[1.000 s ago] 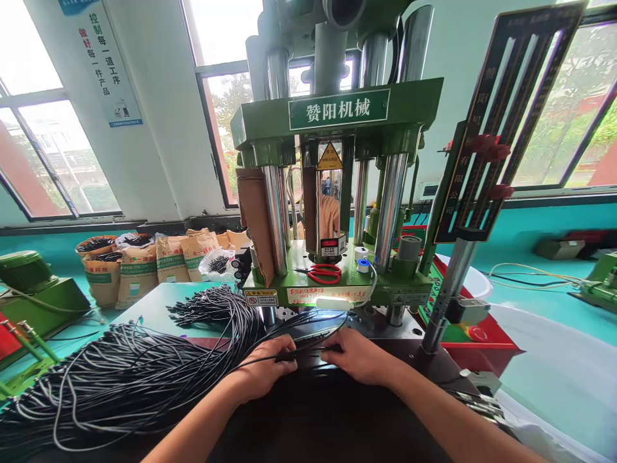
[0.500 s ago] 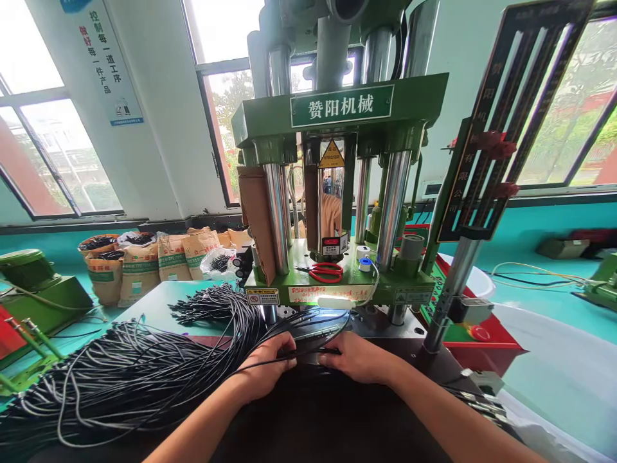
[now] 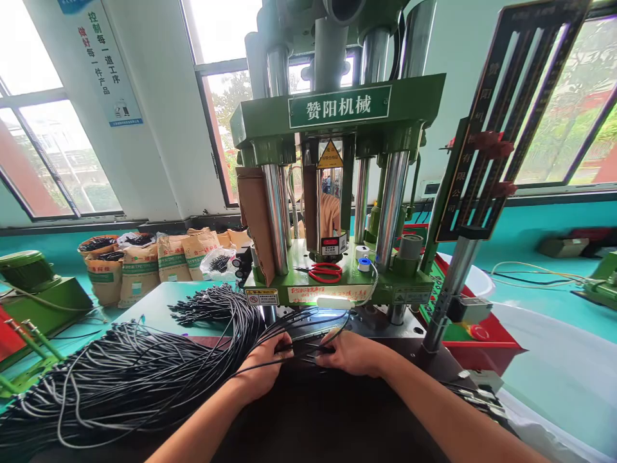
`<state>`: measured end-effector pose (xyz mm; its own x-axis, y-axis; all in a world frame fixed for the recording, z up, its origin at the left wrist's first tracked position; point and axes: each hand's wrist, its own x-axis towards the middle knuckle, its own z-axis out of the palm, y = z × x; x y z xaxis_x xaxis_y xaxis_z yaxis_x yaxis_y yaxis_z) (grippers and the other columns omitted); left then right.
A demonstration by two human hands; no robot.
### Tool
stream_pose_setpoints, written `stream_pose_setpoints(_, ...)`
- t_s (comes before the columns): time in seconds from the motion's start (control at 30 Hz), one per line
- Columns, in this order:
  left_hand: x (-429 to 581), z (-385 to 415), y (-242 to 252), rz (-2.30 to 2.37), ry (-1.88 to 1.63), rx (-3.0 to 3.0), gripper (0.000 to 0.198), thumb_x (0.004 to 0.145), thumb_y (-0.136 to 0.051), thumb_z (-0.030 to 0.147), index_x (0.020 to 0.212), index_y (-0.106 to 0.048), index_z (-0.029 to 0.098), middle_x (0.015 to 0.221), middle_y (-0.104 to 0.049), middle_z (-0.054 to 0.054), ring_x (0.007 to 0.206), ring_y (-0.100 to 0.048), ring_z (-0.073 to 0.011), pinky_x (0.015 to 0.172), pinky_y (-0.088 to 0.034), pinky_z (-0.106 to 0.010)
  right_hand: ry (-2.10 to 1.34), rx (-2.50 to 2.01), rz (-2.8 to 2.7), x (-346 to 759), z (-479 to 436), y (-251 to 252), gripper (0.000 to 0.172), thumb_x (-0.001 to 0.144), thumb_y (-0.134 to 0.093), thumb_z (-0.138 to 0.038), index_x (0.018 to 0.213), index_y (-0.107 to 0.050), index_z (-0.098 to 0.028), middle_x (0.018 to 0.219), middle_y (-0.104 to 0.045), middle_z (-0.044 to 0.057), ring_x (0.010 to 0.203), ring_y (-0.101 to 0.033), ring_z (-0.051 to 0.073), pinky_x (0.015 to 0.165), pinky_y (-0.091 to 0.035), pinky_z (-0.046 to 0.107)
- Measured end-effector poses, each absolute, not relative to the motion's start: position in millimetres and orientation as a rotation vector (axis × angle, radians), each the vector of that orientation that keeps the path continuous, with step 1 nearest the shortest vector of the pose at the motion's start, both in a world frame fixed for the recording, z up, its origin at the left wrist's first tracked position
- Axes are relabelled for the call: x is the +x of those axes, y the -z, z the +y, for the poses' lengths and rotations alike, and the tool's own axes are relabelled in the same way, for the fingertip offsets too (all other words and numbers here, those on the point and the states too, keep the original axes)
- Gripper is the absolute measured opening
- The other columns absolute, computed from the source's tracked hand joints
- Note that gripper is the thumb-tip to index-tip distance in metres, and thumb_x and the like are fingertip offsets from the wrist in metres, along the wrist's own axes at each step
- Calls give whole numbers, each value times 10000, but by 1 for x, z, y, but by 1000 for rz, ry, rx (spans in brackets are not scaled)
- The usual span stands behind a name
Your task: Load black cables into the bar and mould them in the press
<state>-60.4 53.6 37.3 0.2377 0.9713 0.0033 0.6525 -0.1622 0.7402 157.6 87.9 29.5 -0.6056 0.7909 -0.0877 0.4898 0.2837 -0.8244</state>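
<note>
Thin black cables (image 3: pixel 274 365) run between my two hands, low in front of the press. My left hand (image 3: pixel 265 360) is closed around some of them, its thumb and index finger pinched at the front. Opposite it, my right hand (image 3: pixel 349 352) pinches cable ends, with short light tips showing between the hands. Several cables loop up behind my hands toward the lit plate (image 3: pixel 322 316) under the press. A large heap of black cables (image 3: pixel 144 373) spreads to the left, next to my left forearm. A smaller bundle of cable ends (image 3: pixel 207 305) rests behind it.
The green press (image 3: pixel 337 283) stands straight ahead, with red-handled pliers (image 3: pixel 325 272) and a blue-and-white tape roll (image 3: pixel 365 264) on its ledge. A slotted post (image 3: pixel 453 289) and a red tray (image 3: pixel 486 347) are at right. Paper sacks (image 3: pixel 139 273) stand back left.
My hands have shifted slightly, the right one a little up and left, the left one slightly left. Light cable tips show more clearly between them. The heap has not moved.
</note>
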Motion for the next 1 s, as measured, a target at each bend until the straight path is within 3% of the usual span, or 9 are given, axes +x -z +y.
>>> stream_pose_setpoints(0.17, -63, 52, -44, 1474, -655, 1910, 134, 797, -502, 335, 866, -518, 221, 862, -577, 7, 837, -519, -170, 759, -403, -262, -1227, -1121, -2249, 157, 91, -30, 84, 741, -589, -245, 746, -658, -198, 655, -585, -45, 602, -459, 121, 565, -363, 233)
stream_pose_setpoints(0.33, -63, 52, -45, 1426, -552, 1921, 344, 641, -692, 308, 968, -599, 260, 996, -635, 20, 972, -549, -201, 836, -402, -274, -1199, -1107, -2287, 158, 90, -27, 121, 761, -576, -227, 823, -677, -201, 715, -623, -33, 652, -507, 138, 599, -394, 239)
stream_pose_setpoints(0.6, -63, 55, -36, 1495, -548, 1892, 298, 633, -682, 314, 914, -620, 236, 908, -636, 16, 901, -551, -213, 757, -403, -281, -1075, -1154, -2340, 157, 86, -31, 185, 796, -562, -269, 930, -676, -211, 824, -692, 14, 724, -585, 183, 649, -437, 271)
stream_pose_setpoints(0.8, -64, 50, -42, 1416, -658, 1838, 254, 705, -620, 295, 954, -613, 247, 979, -635, 13, 962, -555, -199, 826, -403, -283, -950, -1134, -2406, 158, 84, -40, 218, 840, -527, -315, 947, -680, -202, 910, -713, 31, 795, -621, 189, 710, -459, 268)
stream_pose_setpoints(0.9, -64, 52, -41, 1343, -726, 1784, 211, 724, -594, 275, 928, -591, 221, 872, -630, 12, 864, -582, -174, 794, -426, -275, -840, -1161, -2457, 173, 81, -42, 233, 805, -564, -335, 946, -685, -194, 907, -713, 36, 821, -622, 201, 733, -463, 273)
stream_pose_setpoints(1.0, -64, 56, -38, 1285, -765, 1712, 187, 739, -574, 257, 917, -564, 200, 732, -596, 35, 680, -579, -136, 708, -441, -267, -649, -1307, -2452, 196, 71, -41, 339, 762, -559, -272, 1068, -639, -150, 1041, -680, 104, 959, -599, 250, 822, -449, 322)
